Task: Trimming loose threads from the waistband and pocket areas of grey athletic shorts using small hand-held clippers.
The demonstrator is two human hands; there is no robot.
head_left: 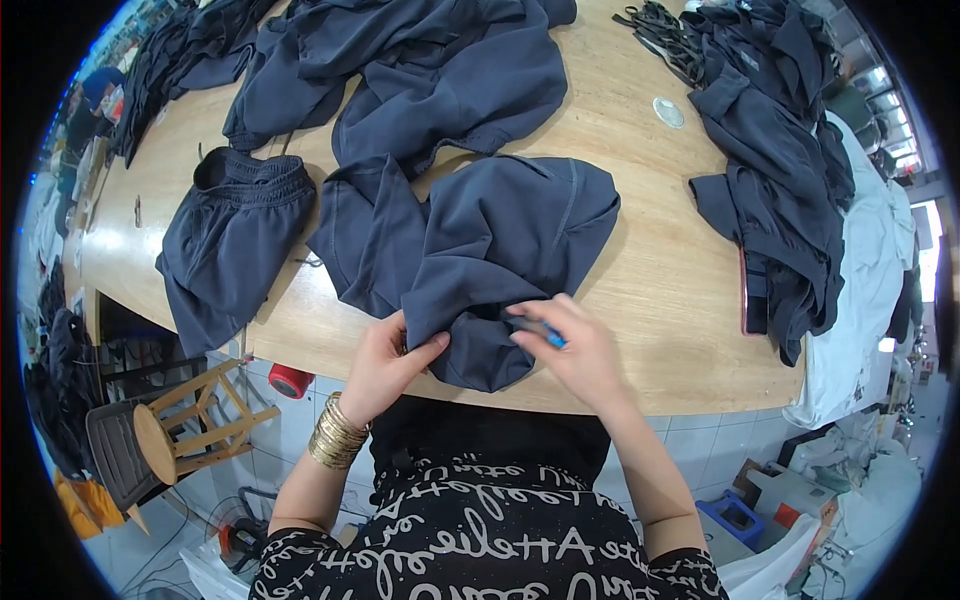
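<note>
A pair of dark navy shorts (515,225) lies bunched at the table's near edge, its lower part hanging slightly over it. My left hand (388,362) is closed on the fabric at the near left, thumb on top, with gold bangles at the wrist. In my right hand (572,345) is a small tool with a blue end (553,337) that looks like thread snips; its dark tip points left into a fold of the cloth. My fingers cover most of the tool, and the fold hides part of the tip.
More shorts (240,240) with an elastic waistband lie to the left on the wooden table (660,270). Dark garments (450,90) are heaped at the far side, and another pile (785,200) lies right, partly over a phone (755,300). A wooden stool (195,430) stands below left.
</note>
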